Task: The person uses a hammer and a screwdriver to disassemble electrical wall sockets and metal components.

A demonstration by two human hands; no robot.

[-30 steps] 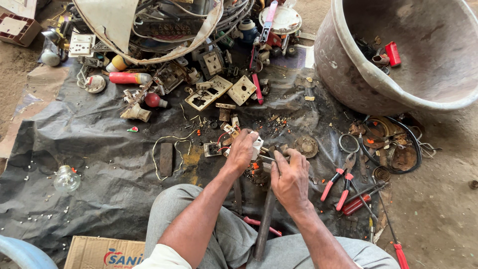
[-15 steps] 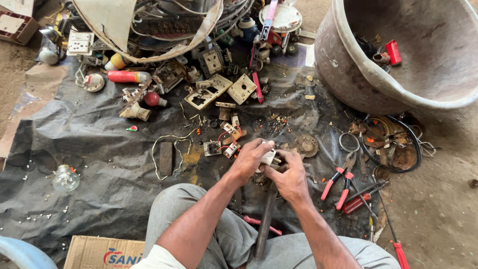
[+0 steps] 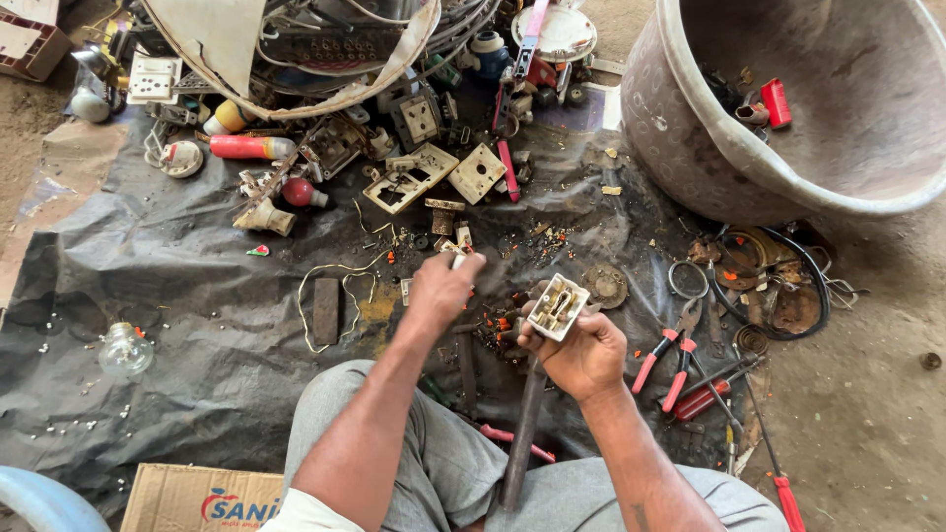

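We see the right hand point(image 3: 584, 352) gripping a cream switch module point(image 3: 558, 306), fingers curled under it, its contact side turned up, held just above the black plastic sheet point(image 3: 168, 296). Half a sec ago both hands met over that part; now the left hand point(image 3: 440, 287) has pulled away up and to the left, fingers pinched on a small pale piece at its tips, too small for us to name. One sec ago the left hand was already near that spot w/ the part, the right one lower and closed beside it. The switch module has shifted a bit to the right since then.

A dark metal bar point(image 3: 522, 424) runs from between the knees up under the right hand. Red-handled pliers point(image 3: 670, 350) lie just to the right on the sheet. Cream switch plates point(image 3: 409, 179) sit further up, a clear bulb point(image 3: 125, 350) at far left, a big grey tub point(image 3: 788, 108) at top right, all where they were.
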